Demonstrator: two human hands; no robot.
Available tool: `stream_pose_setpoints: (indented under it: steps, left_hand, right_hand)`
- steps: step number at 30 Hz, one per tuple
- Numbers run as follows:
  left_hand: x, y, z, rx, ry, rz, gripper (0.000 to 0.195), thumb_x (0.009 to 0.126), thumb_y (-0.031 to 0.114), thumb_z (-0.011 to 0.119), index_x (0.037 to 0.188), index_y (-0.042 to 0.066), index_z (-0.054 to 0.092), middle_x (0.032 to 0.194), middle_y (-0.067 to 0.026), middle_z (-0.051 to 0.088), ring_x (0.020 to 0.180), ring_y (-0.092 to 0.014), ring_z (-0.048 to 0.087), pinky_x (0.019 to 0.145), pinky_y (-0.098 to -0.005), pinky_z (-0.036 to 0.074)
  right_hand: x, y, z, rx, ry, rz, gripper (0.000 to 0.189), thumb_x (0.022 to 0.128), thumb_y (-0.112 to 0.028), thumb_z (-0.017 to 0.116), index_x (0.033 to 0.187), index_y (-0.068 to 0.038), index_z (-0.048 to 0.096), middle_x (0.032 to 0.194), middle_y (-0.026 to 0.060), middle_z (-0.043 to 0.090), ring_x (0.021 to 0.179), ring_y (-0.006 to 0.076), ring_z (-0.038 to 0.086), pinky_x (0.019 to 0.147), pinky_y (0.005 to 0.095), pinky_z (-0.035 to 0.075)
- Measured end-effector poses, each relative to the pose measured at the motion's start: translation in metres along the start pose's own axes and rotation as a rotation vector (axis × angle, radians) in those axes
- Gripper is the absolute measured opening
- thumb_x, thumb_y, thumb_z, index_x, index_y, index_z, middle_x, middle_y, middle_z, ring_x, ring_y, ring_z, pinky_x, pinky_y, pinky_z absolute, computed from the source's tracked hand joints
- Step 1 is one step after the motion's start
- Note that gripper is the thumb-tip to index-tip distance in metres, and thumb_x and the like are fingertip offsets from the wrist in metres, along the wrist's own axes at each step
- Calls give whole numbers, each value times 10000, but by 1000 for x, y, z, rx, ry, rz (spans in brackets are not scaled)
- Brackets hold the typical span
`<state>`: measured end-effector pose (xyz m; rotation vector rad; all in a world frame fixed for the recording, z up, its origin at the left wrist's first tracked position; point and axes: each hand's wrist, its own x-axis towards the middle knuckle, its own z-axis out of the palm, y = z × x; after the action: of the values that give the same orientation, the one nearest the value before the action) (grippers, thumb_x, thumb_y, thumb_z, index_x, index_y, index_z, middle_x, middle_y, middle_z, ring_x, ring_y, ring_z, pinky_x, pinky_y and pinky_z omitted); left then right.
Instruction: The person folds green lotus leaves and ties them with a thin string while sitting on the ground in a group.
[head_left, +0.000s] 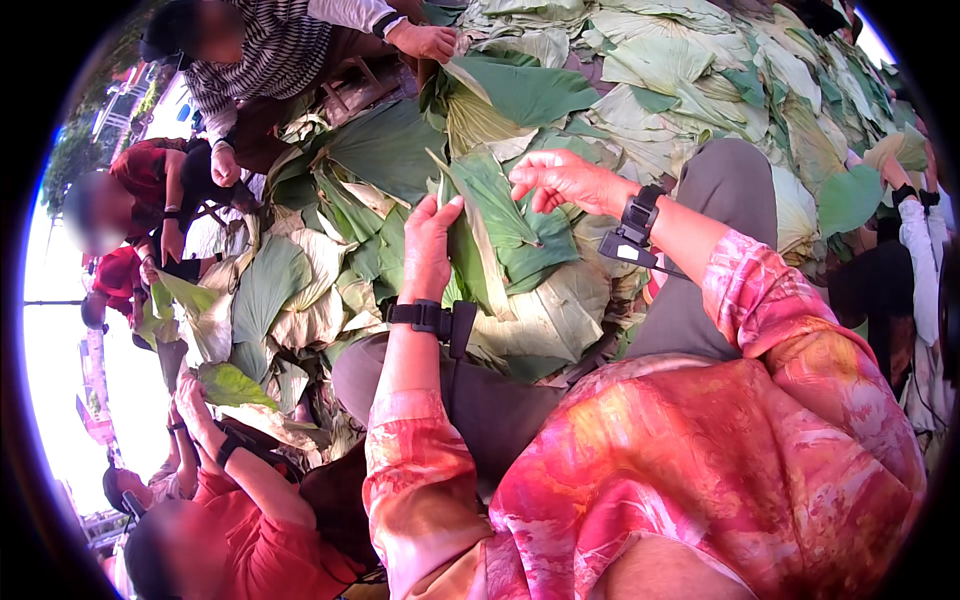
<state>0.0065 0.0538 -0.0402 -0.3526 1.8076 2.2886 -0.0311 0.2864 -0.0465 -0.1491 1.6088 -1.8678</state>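
Note:
My left hand (429, 244) pinches the left edge of a folded green lotus leaf (491, 202) between thumb and fingers. The leaf stands partly upright in front of my knees, with a pale yellowish edge showing along its fold. To its right, my right hand (566, 180) hovers with curled, spread fingers, and I see nothing held in it. Beneath the leaf lie more green leaf layers (544, 259) and a broad, paler dried leaf (555, 311). Each of my wrists wears a black strap with a small device.
A wide heap of flattened lotus leaves (675, 67) spreads ahead and to the right. Large loose leaves (386, 146) pile up at the left. Several people sit close by; one in a red shirt (255, 532) handles leaves at lower left. Another person's hand (424, 41) reaches in above.

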Motion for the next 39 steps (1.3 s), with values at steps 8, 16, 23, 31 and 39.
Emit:
stream_pose_setpoints:
  steps: [8,16,23,31,39]
  left_hand:
    - [-12,-2,21,240,-149,27,90,848,68,618,917,19,648,807,5,646,717,-56,567,676,-202,444]
    - [-97,89,-6,94,-9,177,90,869,88,613,920,21,643,792,39,615,706,-31,540,660,-184,434]
    - [-272,112,-91,215,395,289,176,890,55,574,1050,-9,614,911,-18,654,789,-64,596,732,-198,475]
    - [-379,-73,-141,210,482,-323,117,856,32,556,937,19,639,819,36,626,720,-45,559,686,-196,448]
    - [-385,-248,-136,751,232,-382,222,765,156,659,960,50,682,866,-136,675,788,-227,638,751,-337,495]
  right_hand:
    - [5,12,14,-130,12,-5,205,860,-223,639,911,-26,620,665,9,586,499,70,543,470,217,435]
    - [-2,-2,28,-118,-231,-20,183,887,-242,593,929,-66,617,790,26,647,588,64,576,566,206,470]
    - [-3,12,18,-280,-144,30,193,904,-278,577,970,-102,621,809,-34,619,632,25,541,603,183,442]
    - [-5,28,19,-365,-176,156,175,912,-270,573,974,-109,606,802,-53,606,636,17,543,596,185,448]
    - [2,49,11,-428,-117,248,180,913,-259,567,979,-97,608,813,-33,620,634,24,555,585,180,453]
